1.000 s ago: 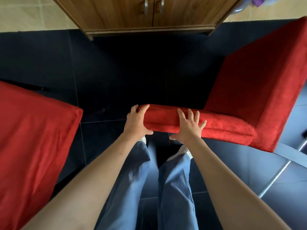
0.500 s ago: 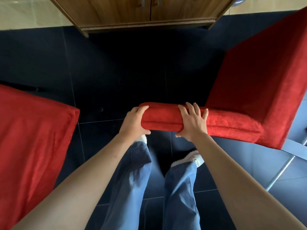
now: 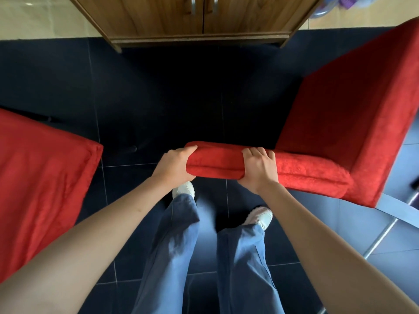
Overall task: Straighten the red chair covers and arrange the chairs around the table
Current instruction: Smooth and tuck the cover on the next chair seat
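A chair in a red velvet cover (image 3: 340,123) stands in front of me, seen from above; its seat stretches up and right, and the padded top of its backrest (image 3: 217,163) runs across the middle. My left hand (image 3: 174,166) grips the left end of that backrest top. My right hand (image 3: 258,169) grips it a little right of centre, fingers curled over the far edge. A second red-covered chair (image 3: 38,184) fills the left side. The glass table's edge (image 3: 394,210) shows at the right.
A wooden cabinet (image 3: 199,19) with two doors stands against the far wall, on pale tiles. The floor between is dark tile (image 3: 158,98). My legs in blue trousers and white shoes (image 3: 258,217) are below the backrest. A metal table leg (image 3: 383,234) slants at the lower right.
Both hands went from resting with spread fingers on the backrest top to gripping it. My feet stepped back, and the chair shifted slightly up and right in view.
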The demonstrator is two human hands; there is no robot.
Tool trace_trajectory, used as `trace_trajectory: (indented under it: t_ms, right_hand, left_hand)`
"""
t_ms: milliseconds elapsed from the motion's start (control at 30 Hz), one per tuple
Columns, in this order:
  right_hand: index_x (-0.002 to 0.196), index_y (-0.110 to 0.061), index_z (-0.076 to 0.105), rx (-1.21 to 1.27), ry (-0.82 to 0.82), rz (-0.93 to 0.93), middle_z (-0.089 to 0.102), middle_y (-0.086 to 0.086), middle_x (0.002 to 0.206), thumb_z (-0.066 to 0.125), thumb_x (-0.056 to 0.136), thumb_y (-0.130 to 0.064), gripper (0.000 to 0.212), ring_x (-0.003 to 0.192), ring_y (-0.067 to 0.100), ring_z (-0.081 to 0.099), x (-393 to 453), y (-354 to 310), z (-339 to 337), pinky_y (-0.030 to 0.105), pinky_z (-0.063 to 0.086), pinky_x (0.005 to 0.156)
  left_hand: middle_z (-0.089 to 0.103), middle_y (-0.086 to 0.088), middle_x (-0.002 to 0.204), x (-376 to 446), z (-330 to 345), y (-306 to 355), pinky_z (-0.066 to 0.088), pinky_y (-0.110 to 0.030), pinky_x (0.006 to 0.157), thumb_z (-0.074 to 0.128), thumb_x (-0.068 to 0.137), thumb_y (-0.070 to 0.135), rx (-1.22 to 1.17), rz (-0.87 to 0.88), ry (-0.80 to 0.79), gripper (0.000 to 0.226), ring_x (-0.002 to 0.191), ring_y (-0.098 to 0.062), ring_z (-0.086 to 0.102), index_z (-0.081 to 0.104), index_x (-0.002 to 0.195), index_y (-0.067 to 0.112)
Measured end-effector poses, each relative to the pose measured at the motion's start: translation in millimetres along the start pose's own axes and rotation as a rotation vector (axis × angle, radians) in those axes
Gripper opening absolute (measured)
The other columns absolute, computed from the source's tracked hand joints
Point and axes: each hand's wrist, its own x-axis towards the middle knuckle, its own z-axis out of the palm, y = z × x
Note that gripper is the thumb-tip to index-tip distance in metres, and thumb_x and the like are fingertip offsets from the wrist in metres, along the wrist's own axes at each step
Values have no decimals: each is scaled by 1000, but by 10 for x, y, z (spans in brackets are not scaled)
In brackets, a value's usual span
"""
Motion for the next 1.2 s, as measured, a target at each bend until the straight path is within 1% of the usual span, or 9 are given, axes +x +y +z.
trace_trajectory:
  t_ms: [133,267,467,700,800,900,967,1067,1200]
  right_hand:
    - [105,-16,58,24,23,-1,62,-2,103,77,67,-33,46,106,21,51,-47,58,-28,34,33,94]
    - [98,-15,59,53,49,-22,63,-1,98,77,66,-37,43,102,22,52,-41,109,-34,34,33,90]
    - [100,-17,60,46,46,-43,63,-4,99,82,57,-58,63,105,21,51,-24,117,-1,34,32,91]
    - [105,-16,61,38,70,-50,63,-2,103,82,54,-61,71,105,21,51,-6,112,38,35,33,92]
    - [125,-18,54,30,39,-34,58,-1,121,82,53,-62,89,117,25,46,-29,132,47,48,29,103]
    - [143,-25,33,-41,-60,-35,46,2,136,82,55,-61,107,129,30,37,-28,187,24,66,12,109]
    - [141,-22,34,-114,-75,-65,52,3,129,78,57,-65,104,124,29,46,-12,232,-5,63,11,111]
    - [128,-15,49,-151,-30,-104,62,2,114,75,60,-68,90,110,27,57,1,261,-41,51,22,110]
    - [107,-12,57,-140,7,-135,65,2,97,76,62,-65,73,92,25,60,-16,251,-111,37,40,86]
  left_hand:
    - [60,-5,129,-109,53,28,44,-27,96,81,66,12,-84,-3,91,78,115,-22,59,50,137,17]
    - [57,-6,128,-162,61,-16,47,-37,95,83,67,11,-79,-22,95,80,114,-25,58,46,137,19]
    - [62,-4,121,-114,-50,-74,48,-33,91,88,59,21,-37,-4,51,81,106,-23,61,52,132,18]
    - [65,-5,114,-75,42,-25,47,-31,84,87,62,26,-10,-14,90,78,99,-24,64,53,131,19]
    - [68,-3,109,-72,12,-46,50,-31,83,88,61,28,0,0,76,75,95,-23,65,56,128,18]
    - [68,-4,106,-72,-17,-39,52,-34,81,88,60,30,11,11,56,74,93,-23,66,57,126,16]
    - [68,-4,105,-64,-30,-40,52,-33,81,87,61,31,28,23,44,74,92,-23,65,56,126,16]
    - [69,-4,102,-62,-49,-32,52,-32,78,88,61,32,44,32,36,74,89,-22,66,56,127,15]
    - [70,-4,95,-55,-129,46,52,-32,73,86,63,30,69,50,30,66,85,-23,66,59,121,14]
